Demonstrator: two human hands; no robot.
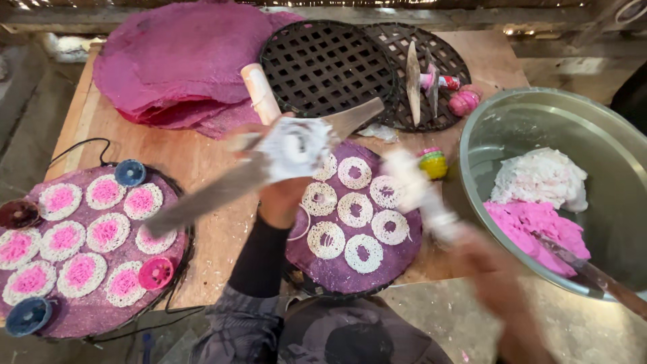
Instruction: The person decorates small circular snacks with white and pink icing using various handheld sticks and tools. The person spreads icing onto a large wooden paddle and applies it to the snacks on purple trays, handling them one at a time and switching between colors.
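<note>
**Hands over the purple round with white rings**

Nearest, the right hand [431, 195] is motion-blurred and coated in white paste; its grip cannot be told. The left hand [286, 162] is closed around a lump of white dough [296, 145], above the purple round [354, 226] bearing white rings [355, 209]. Left lies a second round [87, 249] with pink-centred rings. Right stands a metal bowl [512, 128] holding white and pink dough. Farther back: black woven mats [323, 64] and stacked magenta sheets [178, 61].

- Small tube-shaped container [442, 82], white and pink with a red end and a printed label band, lying on my dark woven tray [441, 57] at the far side of the desk [202, 162].
- No signs or screens visible.
</note>
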